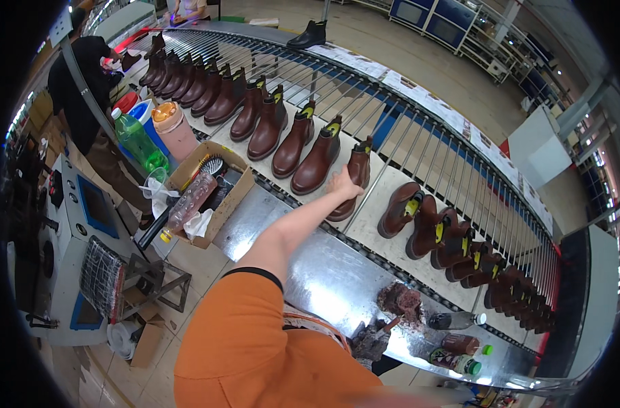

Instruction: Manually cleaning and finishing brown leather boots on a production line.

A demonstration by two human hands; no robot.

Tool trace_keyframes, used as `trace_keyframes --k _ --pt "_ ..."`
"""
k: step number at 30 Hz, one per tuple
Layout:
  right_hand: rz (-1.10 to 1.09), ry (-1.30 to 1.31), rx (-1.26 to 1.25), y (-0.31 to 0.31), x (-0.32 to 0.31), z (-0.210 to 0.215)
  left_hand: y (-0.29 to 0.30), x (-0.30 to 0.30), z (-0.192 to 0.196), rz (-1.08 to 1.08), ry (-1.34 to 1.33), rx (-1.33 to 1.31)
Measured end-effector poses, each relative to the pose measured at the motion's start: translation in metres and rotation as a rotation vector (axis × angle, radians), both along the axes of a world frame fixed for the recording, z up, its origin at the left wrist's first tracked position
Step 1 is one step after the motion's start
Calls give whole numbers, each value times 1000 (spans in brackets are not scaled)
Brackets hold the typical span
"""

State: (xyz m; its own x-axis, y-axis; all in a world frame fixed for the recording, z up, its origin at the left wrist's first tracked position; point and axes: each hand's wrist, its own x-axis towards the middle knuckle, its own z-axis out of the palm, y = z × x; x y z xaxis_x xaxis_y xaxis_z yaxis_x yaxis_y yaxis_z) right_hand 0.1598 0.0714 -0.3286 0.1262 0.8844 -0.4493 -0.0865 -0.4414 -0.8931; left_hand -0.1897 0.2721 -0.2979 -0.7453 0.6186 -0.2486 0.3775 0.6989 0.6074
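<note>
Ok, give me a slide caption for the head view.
Left hand grips a brown boot on the conveyor lined with boots.

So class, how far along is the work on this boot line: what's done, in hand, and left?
Looks done: possibly the upright row of boots standing evenly spaced on the conveyor. In hand: the left hand grips one brown boot at the row's near end. Probably left: the crowded boots further right, tipped and touching. The belt's direction can't be told.

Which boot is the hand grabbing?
The left hand grips the brown boot just right of the long touching row, with a gap before the next boots; all the others stand untouched.
</note>
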Motion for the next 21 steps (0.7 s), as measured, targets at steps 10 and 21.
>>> trace_keyframes --k 10,21 --pt "-6 51 31 -27 36 -42 -207 81 25 -476 71 132" --pt "130 -129 200 -29 56 -51 -242 45 -6 -201 -497 418"
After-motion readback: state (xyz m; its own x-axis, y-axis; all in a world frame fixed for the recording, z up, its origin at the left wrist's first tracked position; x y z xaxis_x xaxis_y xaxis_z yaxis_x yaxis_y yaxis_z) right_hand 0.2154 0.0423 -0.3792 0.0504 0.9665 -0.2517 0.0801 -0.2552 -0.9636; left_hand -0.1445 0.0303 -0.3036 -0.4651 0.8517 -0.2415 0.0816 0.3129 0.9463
